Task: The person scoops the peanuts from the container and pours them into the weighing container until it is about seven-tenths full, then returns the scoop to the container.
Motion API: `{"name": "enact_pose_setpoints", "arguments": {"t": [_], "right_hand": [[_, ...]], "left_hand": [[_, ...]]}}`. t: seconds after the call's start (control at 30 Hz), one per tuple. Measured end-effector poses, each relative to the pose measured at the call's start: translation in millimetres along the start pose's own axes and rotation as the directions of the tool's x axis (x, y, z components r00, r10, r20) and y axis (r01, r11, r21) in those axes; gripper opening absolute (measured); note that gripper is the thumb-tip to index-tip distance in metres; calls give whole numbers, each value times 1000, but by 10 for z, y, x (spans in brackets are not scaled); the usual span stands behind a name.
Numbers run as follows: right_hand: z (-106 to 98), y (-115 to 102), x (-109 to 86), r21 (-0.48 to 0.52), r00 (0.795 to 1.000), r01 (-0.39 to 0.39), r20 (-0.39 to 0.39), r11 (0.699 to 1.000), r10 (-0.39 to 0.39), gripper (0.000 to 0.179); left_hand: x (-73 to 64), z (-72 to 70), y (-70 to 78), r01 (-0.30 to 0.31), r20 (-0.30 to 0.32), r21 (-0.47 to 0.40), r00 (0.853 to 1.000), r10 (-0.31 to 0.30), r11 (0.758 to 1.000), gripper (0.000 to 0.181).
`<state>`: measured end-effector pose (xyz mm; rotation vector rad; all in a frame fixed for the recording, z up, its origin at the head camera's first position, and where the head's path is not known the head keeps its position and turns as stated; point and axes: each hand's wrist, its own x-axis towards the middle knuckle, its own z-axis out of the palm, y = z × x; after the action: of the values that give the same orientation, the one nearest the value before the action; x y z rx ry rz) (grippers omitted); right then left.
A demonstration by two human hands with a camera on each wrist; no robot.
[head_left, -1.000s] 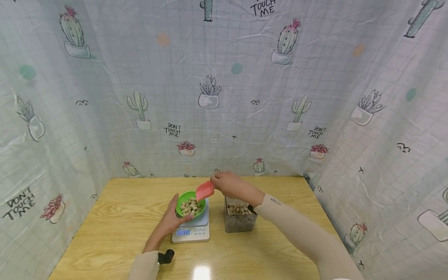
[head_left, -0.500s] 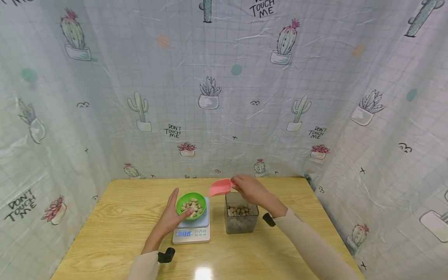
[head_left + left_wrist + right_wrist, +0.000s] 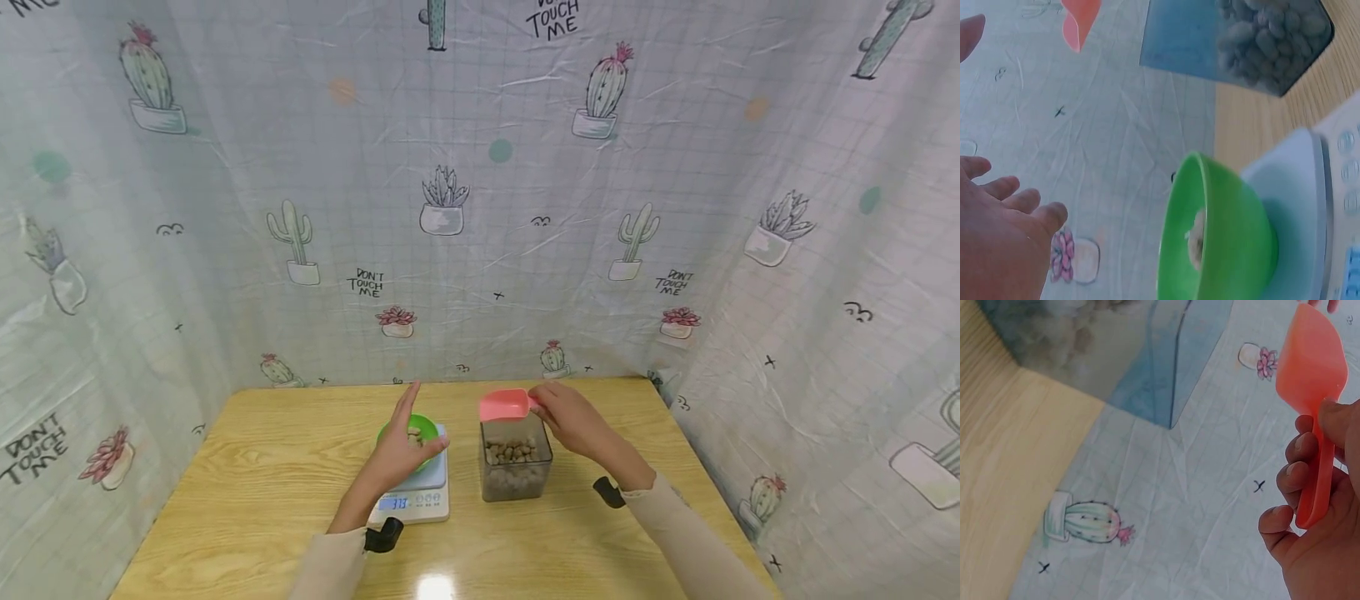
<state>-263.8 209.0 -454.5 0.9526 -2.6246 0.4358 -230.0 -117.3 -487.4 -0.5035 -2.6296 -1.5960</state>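
Note:
My left hand (image 3: 396, 457), fingers straight and thumb spread, hovers over the green bowl (image 3: 1238, 234) and hides part of it in the head view. The left wrist view shows that hand apart from the bowl. Some peanuts in their shells (image 3: 414, 437) show inside the bowl, which stands on a white digital scale (image 3: 431, 510) with a lit display. My right hand (image 3: 577, 423) grips a pink scoop (image 3: 1313, 362) by its handle, the fingers curled round it. In the head view the scoop is above the back rim of a clear grey container (image 3: 516, 486) and looks empty.
More peanuts (image 3: 513, 452) fill the lower part of the container, just right of the scale. Everything stands on a wooden table (image 3: 525, 550). A cactus-print curtain (image 3: 480, 325) hangs close behind the table's back edge and along both sides.
My right hand has carried the scoop from over the bowl rightward to above the container. My left hand has come off the bowl and shifted up and right. The scale's display has changed.

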Motion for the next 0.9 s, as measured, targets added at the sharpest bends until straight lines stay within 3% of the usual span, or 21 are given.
{"name": "enact_pose_setpoints", "arguments": {"t": [0.37, 0.47, 0.67, 0.9], "right_hand": [[-143, 91, -196, -52, 1000, -23, -3, 998, 23, 17], [-175, 102, -238, -85, 1000, -6, 7, 996, 7, 15], [-157, 96, -247, -145, 997, 29, 68, 989, -19, 14], [-124, 58, -176, -219, 986, 99, 151, 971, -66, 14]], "left_hand": [[196, 485, 71, -4, 126, -32, 992, 8, 999, 102], [250, 626, 29, -6, 166, 1, 986, 5, 1000, 104], [317, 854, -107, 25, 233, -14, 972, -21, 1000, 109], [346, 992, -201, 68, 252, -62, 966, -50, 996, 111]]}}
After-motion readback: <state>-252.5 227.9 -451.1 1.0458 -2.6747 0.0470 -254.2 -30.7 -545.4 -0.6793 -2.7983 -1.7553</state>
